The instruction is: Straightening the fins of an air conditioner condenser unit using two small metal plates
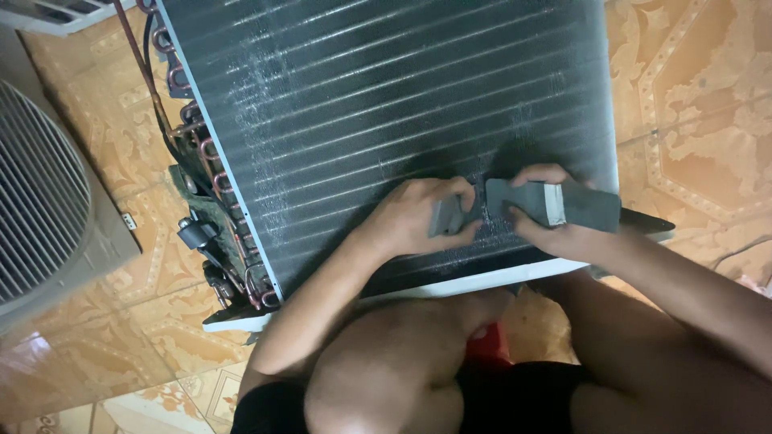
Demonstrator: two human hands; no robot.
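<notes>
A finned condenser coil [386, 104] is seen lying flat on a patterned orange tile floor [700, 96]; its dark fins run in long parallel rows, and patches of them look scuffed pale near the lower edge; a white frame strip [450, 283] borders that lower edge. Along the coil's left edge copper return bends [211, 153] are lined up, with dark fittings and tubing clustered near the lower left corner.

The left hand [422, 217] is placed on the coil close to the middle of its lower edge; its fingers are curled shut around a small grey block [445, 215], which is pressed against the fins. The right hand [547, 213] is set just beside it, toward the lower right corner; its fingers are wrapped around a longer dark grey foam block [555, 202] with a pale band across its middle; one end of this block rests on the fins, while the other end juts past the coil's right edge. The two blocks are nearly touching.

A grey fan grille [36, 201] is seen at the left, apart from the coil; bare knees and black shorts [523, 398] are in view below the lower edge, with something red [488, 347] between them.
</notes>
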